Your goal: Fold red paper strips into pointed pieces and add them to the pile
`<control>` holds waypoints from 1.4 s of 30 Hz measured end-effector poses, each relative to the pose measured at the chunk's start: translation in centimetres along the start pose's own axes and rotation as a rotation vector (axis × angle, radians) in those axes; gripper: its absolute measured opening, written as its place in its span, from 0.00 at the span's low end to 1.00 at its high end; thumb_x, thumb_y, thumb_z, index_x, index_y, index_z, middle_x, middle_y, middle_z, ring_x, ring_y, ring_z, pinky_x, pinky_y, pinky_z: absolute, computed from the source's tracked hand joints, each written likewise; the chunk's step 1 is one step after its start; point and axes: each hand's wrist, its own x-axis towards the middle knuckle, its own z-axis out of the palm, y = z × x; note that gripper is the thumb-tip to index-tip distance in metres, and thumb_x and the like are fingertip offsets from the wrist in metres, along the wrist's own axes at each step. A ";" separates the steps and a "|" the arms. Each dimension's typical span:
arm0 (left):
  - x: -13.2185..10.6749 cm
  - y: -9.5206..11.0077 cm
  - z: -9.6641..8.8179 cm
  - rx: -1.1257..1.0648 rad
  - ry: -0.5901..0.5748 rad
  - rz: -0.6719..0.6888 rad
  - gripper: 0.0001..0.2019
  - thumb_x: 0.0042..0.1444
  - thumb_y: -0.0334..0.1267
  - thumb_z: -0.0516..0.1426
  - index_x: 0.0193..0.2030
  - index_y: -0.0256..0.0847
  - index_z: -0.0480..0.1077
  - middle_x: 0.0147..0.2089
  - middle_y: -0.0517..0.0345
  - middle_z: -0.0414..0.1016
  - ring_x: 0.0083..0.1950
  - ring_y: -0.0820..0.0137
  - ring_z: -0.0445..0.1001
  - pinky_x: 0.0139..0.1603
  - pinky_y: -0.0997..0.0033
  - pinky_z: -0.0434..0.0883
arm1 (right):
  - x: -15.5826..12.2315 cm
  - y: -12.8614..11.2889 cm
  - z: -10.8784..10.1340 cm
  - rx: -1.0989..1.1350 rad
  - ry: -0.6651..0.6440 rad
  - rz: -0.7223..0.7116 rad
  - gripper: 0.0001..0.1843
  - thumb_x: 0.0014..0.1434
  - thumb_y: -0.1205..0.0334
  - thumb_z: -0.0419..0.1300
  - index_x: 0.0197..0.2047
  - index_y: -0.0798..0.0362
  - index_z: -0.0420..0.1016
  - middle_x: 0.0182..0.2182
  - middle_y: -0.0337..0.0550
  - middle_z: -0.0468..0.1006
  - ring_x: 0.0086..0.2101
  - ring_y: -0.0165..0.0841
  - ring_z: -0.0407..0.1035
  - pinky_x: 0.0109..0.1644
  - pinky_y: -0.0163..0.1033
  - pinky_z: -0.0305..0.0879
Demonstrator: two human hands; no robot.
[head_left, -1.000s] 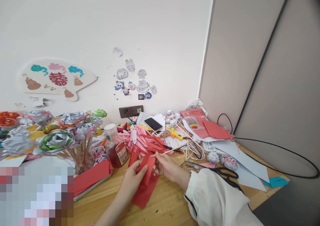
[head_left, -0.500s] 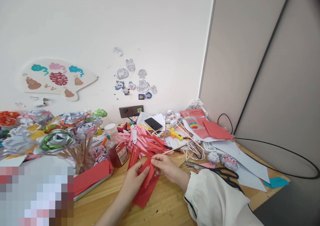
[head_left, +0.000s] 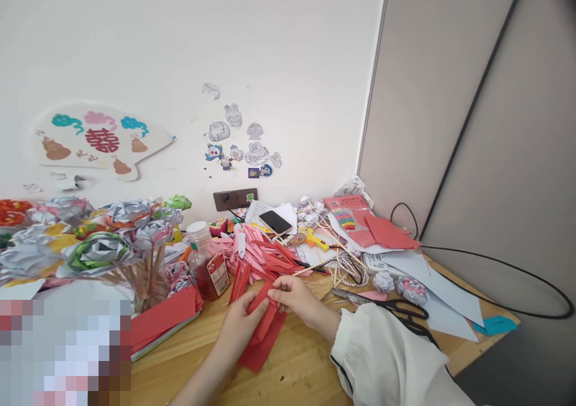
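Observation:
Low over the wooden table, both hands meet on a folded strip of red paper [head_left: 265,325]. My left hand [head_left: 243,319] is closed on its left side, thumb lying on top. From the right, my right hand [head_left: 292,298] pinches the upper end of the paper between thumb and fingers. A wider red paper sheet [head_left: 261,354] lies beneath the strip on the table. Just beyond the hands is a heap of pink and red paper strips [head_left: 256,253]. The fingertips under the paper are hidden.
Black-handled scissors [head_left: 400,311] lie right of my right arm. A jar of red liquid [head_left: 209,268] and red paper stacks [head_left: 173,311] stand left, near paper flowers [head_left: 103,250]. Behind are a phone [head_left: 275,222], a yellow glue gun [head_left: 317,239] and a bead string [head_left: 348,271].
My right thumb and fingers have shifted slightly on the paper's upper end and now press closer together. My left hand keeps its hold. The view has moved very slightly.

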 end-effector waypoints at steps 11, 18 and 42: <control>-0.2 0.5 -0.3 -0.055 0.017 -0.025 0.13 0.43 0.44 0.53 0.29 0.35 0.69 0.28 0.55 0.75 0.30 0.66 0.71 0.28 0.73 0.66 | 0.1 0.2 -0.6 0.070 -0.097 -0.012 0.16 0.45 0.51 0.57 0.27 0.58 0.66 0.19 0.35 0.65 0.18 0.22 0.58 0.23 0.29 0.54; -0.1 0.6 -0.1 -0.070 0.020 0.003 0.13 0.43 0.45 0.53 0.29 0.36 0.70 0.29 0.55 0.75 0.31 0.66 0.71 0.31 0.72 0.67 | 0.1 0.3 -0.1 0.095 -0.001 0.021 0.16 0.41 0.53 0.61 0.25 0.57 0.65 0.17 0.33 0.64 0.16 0.21 0.57 0.20 0.27 0.50; -0.3 0.4 -0.1 0.001 0.040 0.019 0.14 0.44 0.44 0.53 0.31 0.36 0.70 0.31 0.54 0.76 0.35 0.64 0.71 0.36 0.68 0.67 | 0.1 0.3 -0.5 -0.040 0.011 0.003 0.16 0.42 0.51 0.59 0.26 0.58 0.68 0.17 0.35 0.65 0.18 0.22 0.57 0.24 0.29 0.53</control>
